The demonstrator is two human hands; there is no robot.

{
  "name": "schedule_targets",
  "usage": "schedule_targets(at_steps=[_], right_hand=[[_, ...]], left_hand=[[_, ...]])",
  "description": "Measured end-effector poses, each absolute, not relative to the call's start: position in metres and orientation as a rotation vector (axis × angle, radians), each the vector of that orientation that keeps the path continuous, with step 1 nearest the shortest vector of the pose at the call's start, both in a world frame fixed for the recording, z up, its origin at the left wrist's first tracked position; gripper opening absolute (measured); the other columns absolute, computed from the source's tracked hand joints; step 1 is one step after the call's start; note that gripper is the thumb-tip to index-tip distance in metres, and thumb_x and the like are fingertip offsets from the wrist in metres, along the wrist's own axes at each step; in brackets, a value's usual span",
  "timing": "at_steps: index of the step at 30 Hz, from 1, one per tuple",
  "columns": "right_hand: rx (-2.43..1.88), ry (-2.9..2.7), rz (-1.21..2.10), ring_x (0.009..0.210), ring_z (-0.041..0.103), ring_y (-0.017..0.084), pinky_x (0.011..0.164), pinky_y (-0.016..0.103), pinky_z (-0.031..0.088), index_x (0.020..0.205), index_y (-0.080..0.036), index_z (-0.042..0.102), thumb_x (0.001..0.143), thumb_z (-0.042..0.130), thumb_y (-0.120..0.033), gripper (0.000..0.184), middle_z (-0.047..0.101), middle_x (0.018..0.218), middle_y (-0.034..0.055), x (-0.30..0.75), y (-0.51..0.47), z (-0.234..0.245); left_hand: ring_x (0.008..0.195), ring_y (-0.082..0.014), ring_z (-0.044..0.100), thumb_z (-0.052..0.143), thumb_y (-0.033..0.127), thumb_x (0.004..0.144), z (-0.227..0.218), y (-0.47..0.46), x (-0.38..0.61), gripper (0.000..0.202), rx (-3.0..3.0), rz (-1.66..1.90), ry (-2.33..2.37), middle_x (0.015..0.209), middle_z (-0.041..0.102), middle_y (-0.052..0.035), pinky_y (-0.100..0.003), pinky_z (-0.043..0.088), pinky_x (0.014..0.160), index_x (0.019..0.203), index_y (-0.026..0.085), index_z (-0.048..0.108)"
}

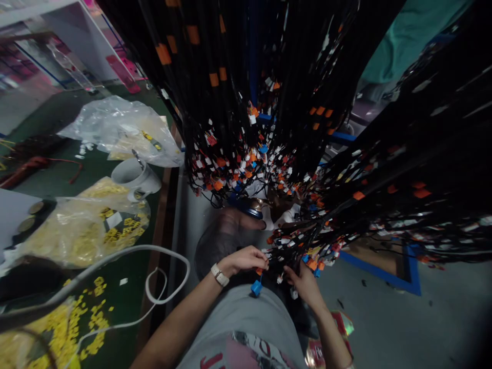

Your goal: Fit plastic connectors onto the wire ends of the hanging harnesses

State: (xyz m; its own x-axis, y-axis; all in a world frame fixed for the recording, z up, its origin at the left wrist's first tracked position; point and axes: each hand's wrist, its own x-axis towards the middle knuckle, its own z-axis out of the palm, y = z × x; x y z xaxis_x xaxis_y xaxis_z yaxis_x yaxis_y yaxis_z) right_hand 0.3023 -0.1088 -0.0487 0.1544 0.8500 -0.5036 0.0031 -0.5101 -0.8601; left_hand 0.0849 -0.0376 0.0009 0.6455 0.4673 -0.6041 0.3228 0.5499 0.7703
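Note:
Thick bundles of black wiring harness (292,251) hang down in front of me, their ends crowded with white, orange and blue connectors. My left hand (248,259), with a watch at the wrist, is closed in a pinch on a small orange connector (261,270) at a wire end. Just below it dangles a blue connector (256,288) over my shirt. Around the lower part of the right-hand bundle curl the fingers of my right hand (306,284), partly hidden by wires. White connectors (294,293) hang beside that hand.
On the left, a green-topped table (126,287) carries bags of yellow parts (84,230), loose yellow pieces, a white mug (136,177) and a white cable (154,248). A blue frame (413,271) stands low on the right. A teal cloth (403,41) shows behind the harnesses.

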Motion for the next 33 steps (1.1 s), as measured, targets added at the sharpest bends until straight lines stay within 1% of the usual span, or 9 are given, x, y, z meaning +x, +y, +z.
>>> schedule_targets(at_steps=[4,7,11,14,17,21,25,29,33], right_hand=[[-1.882,-1.071,1.29,0.042,0.054,0.017,0.049,0.031,0.04,0.076,-0.024,0.062,0.061,0.074,-0.038,0.024,0.065,0.063,0.0009,0.307,-0.112,-0.03],[-1.846,-1.043,1.558,0.035,0.048,0.013,0.039,0.027,0.03,0.071,-0.02,0.064,0.065,0.069,-0.051,0.031,0.063,0.058,0.0023,0.302,-0.114,-0.017],[-1.522,-0.76,1.806,0.035,0.033,0.005,0.036,0.02,0.017,0.079,-0.018,0.066,0.069,0.064,-0.06,0.044,0.056,0.055,-0.001,0.282,-0.114,-0.005],[-1.355,-0.576,1.832,0.038,0.028,0.004,0.036,0.019,0.015,0.087,-0.018,0.067,0.07,0.063,-0.062,0.047,0.054,0.057,-0.002,0.265,-0.11,-0.001],[-1.357,-0.561,1.809,0.041,0.035,0.005,0.037,0.02,0.02,0.086,-0.018,0.068,0.067,0.069,-0.056,0.042,0.059,0.064,0.0,0.255,-0.104,-0.002],[-1.444,-0.609,1.797,0.037,0.034,0.005,0.036,0.02,0.019,0.072,-0.017,0.067,0.062,0.072,-0.053,0.037,0.055,0.054,-0.0023,0.254,-0.099,-0.004],[-1.523,-0.555,1.765,0.036,0.031,0.004,0.035,0.019,0.017,0.065,-0.016,0.066,0.062,0.07,-0.056,0.04,0.05,0.049,-0.0039,0.255,-0.098,-0.001],[-1.514,-0.563,1.794,0.036,0.03,0.003,0.034,0.019,0.015,0.065,-0.016,0.065,0.062,0.071,-0.057,0.042,0.05,0.05,-0.0029,0.253,-0.099,0.004],[-1.455,-0.553,1.819,0.038,0.03,0.003,0.035,0.019,0.017,0.066,-0.016,0.064,0.06,0.072,-0.059,0.044,0.053,0.054,-0.0016,0.252,-0.098,0.006]], left_hand=[[0.046,-0.006,0.032,0.064,0.032,0.065,0.002,-0.038,0.086,0.021,1.016,0.122,0.901,0.051,0.044,0.0041,-0.023,0.017,0.045,0.067,0.012,0.063],[0.044,-0.0055,0.03,0.066,0.033,0.065,0.004,-0.039,0.087,0.022,1.006,0.122,0.903,0.05,0.044,0.0047,-0.023,0.016,0.044,0.067,0.011,0.063],[0.048,-0.0064,0.037,0.064,0.033,0.069,0.013,-0.043,0.093,0.022,1.079,0.128,0.852,0.053,0.05,0.0027,-0.021,0.023,0.047,0.067,0.011,0.064],[0.054,-0.007,0.04,0.061,0.028,0.074,0.023,-0.05,0.1,0.02,1.224,0.159,0.788,0.056,0.054,0.002,-0.02,0.028,0.052,0.062,0.011,0.062],[0.05,-0.0057,0.034,0.06,0.025,0.074,0.033,-0.056,0.103,0.018,1.321,0.15,0.805,0.052,0.046,0.0048,-0.02,0.024,0.048,0.062,0.011,0.061],[0.048,-0.0052,0.026,0.063,0.033,0.075,0.041,-0.061,0.097,0.024,1.236,0.172,0.814,0.05,0.036,0.0075,-0.022,0.018,0.045,0.08,0.01,0.067],[0.043,-0.0035,0.022,0.066,0.036,0.073,0.038,-0.06,0.084,0.037,0.892,0.38,0.975,0.05,0.034,0.0093,-0.021,0.013,0.042,0.099,0.01,0.065],[0.042,-0.0022,0.029,0.067,0.017,0.067,0.027,-0.056,0.072,0.021,0.368,0.65,1.081,0.054,0.036,0.0086,-0.016,0.015,0.039,0.087,0.012,0.061],[0.057,-0.0057,0.051,0.055,-0.007,0.055,0.018,-0.055,0.07,0.031,0.138,0.791,1.12,0.069,0.053,0.0004,-0.014,0.035,0.046,0.081,0.01,0.06]])
